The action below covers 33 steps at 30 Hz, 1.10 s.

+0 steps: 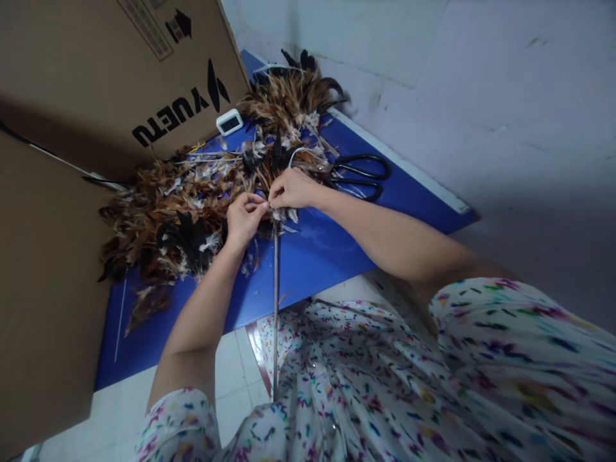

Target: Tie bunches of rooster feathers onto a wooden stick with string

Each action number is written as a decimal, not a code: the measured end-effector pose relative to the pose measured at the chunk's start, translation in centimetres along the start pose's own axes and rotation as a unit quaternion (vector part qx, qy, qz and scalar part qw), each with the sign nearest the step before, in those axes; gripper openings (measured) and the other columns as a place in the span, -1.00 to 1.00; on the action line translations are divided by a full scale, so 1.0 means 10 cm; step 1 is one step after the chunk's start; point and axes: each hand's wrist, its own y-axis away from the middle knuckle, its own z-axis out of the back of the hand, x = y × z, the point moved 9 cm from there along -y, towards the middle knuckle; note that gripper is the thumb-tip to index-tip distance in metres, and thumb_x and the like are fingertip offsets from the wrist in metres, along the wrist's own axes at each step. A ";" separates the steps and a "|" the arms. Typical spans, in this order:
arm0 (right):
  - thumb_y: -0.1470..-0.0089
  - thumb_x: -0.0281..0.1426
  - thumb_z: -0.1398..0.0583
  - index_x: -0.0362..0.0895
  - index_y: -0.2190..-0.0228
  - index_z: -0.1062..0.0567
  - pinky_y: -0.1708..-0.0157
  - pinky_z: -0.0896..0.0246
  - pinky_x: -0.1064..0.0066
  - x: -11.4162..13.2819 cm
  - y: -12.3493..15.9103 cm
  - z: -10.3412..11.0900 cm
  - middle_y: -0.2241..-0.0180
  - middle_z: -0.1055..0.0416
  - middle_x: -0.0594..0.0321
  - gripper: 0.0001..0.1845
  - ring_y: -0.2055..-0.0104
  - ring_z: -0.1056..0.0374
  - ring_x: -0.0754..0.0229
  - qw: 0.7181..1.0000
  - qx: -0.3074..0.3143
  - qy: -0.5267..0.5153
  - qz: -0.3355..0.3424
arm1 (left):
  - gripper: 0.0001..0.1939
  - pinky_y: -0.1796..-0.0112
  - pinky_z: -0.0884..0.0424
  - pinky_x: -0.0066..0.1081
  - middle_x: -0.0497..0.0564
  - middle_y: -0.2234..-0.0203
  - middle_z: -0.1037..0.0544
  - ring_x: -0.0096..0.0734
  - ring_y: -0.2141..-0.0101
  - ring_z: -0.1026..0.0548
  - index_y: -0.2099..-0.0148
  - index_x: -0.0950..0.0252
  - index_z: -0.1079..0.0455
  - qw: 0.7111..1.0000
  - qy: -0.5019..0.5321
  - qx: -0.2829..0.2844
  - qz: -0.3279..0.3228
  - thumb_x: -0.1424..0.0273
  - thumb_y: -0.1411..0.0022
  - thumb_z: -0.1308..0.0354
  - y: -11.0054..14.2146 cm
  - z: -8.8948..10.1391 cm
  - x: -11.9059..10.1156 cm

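A thin wooden stick [276, 276] runs from my lap up over the table edge, with feathers [278, 163] bunched at its far end. My left hand [244, 217] pinches thumb and forefinger together just left of the stick's top. Fingertip to fingertip with it, my right hand [294, 188] pinches from the other side. What lies between the fingers is too small to make out. Whitish fluff pokes out below them around the stick. A white curved strip [299, 151] arches just behind my right hand.
Loose brown and black feathers [187, 199] cover the left of the blue table [312, 247]. Behind lies another feather bundle [289, 96]. Black-handled scissors [360, 173] rest on the right. A small white device [230, 122] stands by a cardboard box [144, 77]. The wall borders the right.
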 end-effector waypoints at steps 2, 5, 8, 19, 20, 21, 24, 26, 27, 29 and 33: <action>0.08 -0.40 -0.24 -0.25 0.38 -0.65 0.31 -0.09 0.46 -0.01 0.00 0.00 0.45 -0.52 0.20 -0.77 0.39 -0.32 0.30 1.000 0.001 -0.007 -0.002 | -0.75 0.41 -0.55 -0.38 -0.09 0.57 -0.52 -0.42 0.51 -0.55 0.33 0.28 -0.32 1.000 0.010 -0.001 0.010 0.34 0.01 -0.32 0.00 0.00 0.02; 0.09 -0.41 -0.25 -0.25 0.40 -0.65 0.34 -0.08 0.48 -0.01 0.00 0.02 0.48 -0.51 0.23 -0.78 0.41 -0.32 0.31 1.000 0.001 -0.014 -0.007 | -0.69 0.40 -0.56 -0.36 -0.09 0.57 -0.52 -0.40 0.52 -0.56 0.33 0.27 -0.28 0.999 0.022 0.003 0.025 0.31 0.05 -0.34 0.00 0.00 0.04; 0.10 -0.43 -0.25 -0.25 0.39 -0.65 0.36 -0.08 0.49 -0.01 0.01 0.02 0.48 -0.51 0.23 -0.79 0.41 -0.33 0.31 1.000 0.006 -0.020 -0.013 | -0.63 0.39 -0.55 -0.37 -0.08 0.55 -0.54 -0.41 0.51 -0.56 0.33 0.28 -0.27 0.998 0.037 0.016 0.038 0.32 0.13 -0.38 0.01 -0.01 0.04; 0.14 -0.44 -0.25 -0.25 0.39 -0.65 0.41 -0.08 0.49 -0.07 0.03 0.02 0.50 -0.49 0.24 -0.77 0.43 -0.30 0.32 0.996 0.010 -0.046 -0.069 | -0.76 0.34 -0.46 -0.50 -0.11 0.48 -0.54 -0.47 0.42 -0.56 0.29 0.25 -0.33 0.988 -0.115 -0.047 -0.097 0.46 0.06 -0.27 0.07 0.04 -0.25; 0.14 -0.43 -0.25 -0.25 0.40 -0.65 0.42 -0.08 0.49 -0.08 0.03 0.02 0.51 -0.48 0.25 -0.77 0.43 -0.29 0.32 0.996 0.010 -0.048 -0.076 | -0.78 0.32 -0.46 -0.49 -0.10 0.46 -0.55 -0.47 0.40 -0.56 0.27 0.24 -0.34 0.981 -0.143 -0.048 -0.122 0.45 0.02 -0.25 0.10 0.03 -0.30; 0.14 -0.42 -0.25 -0.24 0.40 -0.65 0.44 -0.07 0.49 -0.09 0.02 0.02 0.52 -0.47 0.25 -0.78 0.44 -0.28 0.32 0.995 0.010 -0.049 -0.081 | -0.80 0.30 -0.46 -0.48 -0.10 0.44 -0.55 -0.47 0.38 -0.55 0.25 0.23 -0.36 0.973 -0.171 -0.048 -0.146 0.45 -0.01 -0.23 0.12 0.01 -0.34; 0.15 -0.41 -0.25 -0.23 0.41 -0.65 0.45 -0.06 0.51 -0.11 0.02 0.02 0.55 -0.43 0.29 -0.78 0.45 -0.25 0.34 0.994 0.014 -0.051 -0.090 | -0.82 0.23 -0.45 -0.43 -0.07 0.41 -0.55 -0.44 0.36 -0.53 0.20 0.22 -0.41 0.946 -0.246 -0.041 -0.207 0.46 -0.09 -0.18 0.19 -0.05 -0.44; 0.17 -0.43 -0.25 -0.22 0.40 -0.65 0.46 -0.07 0.51 -0.13 0.01 0.01 0.55 -0.42 0.30 -0.77 0.46 -0.25 0.35 0.993 0.015 -0.061 -0.096 | -0.82 0.20 -0.43 -0.41 -0.04 0.40 -0.55 -0.42 0.35 -0.52 0.17 0.22 -0.45 0.928 -0.282 -0.038 -0.239 0.45 -0.13 -0.15 0.21 -0.08 -0.48; 0.17 -0.44 -0.25 -0.23 0.40 -0.65 0.46 -0.08 0.51 -0.14 0.01 0.01 0.55 -0.43 0.30 -0.77 0.46 -0.25 0.35 0.993 0.016 -0.067 -0.100 | -0.81 0.20 -0.42 -0.40 -0.02 0.40 -0.54 -0.41 0.34 -0.51 0.16 0.23 -0.46 0.920 -0.296 -0.035 -0.254 0.45 -0.15 -0.13 0.22 -0.09 -0.50; 0.19 -0.45 -0.25 -0.23 0.40 -0.65 0.46 -0.09 0.51 -0.15 0.01 0.00 0.55 -0.44 0.29 -0.77 0.47 -0.26 0.34 0.991 0.014 -0.075 -0.107 | -0.81 0.18 -0.41 -0.39 0.02 0.38 -0.55 -0.38 0.31 -0.51 0.16 0.24 -0.48 0.907 -0.318 -0.029 -0.276 0.43 -0.19 -0.11 0.24 -0.12 -0.52; 0.21 -0.46 -0.25 -0.22 0.44 -0.65 0.46 -0.12 0.52 -0.18 0.01 -0.01 0.56 -0.43 0.30 -0.79 0.47 -0.28 0.34 0.990 0.008 -0.084 -0.113 | -0.82 0.14 -0.39 -0.37 0.08 0.33 -0.55 -0.34 0.26 -0.50 0.21 0.24 -0.50 0.898 -0.333 -0.011 -0.289 0.42 -0.22 -0.08 0.24 -0.16 -0.52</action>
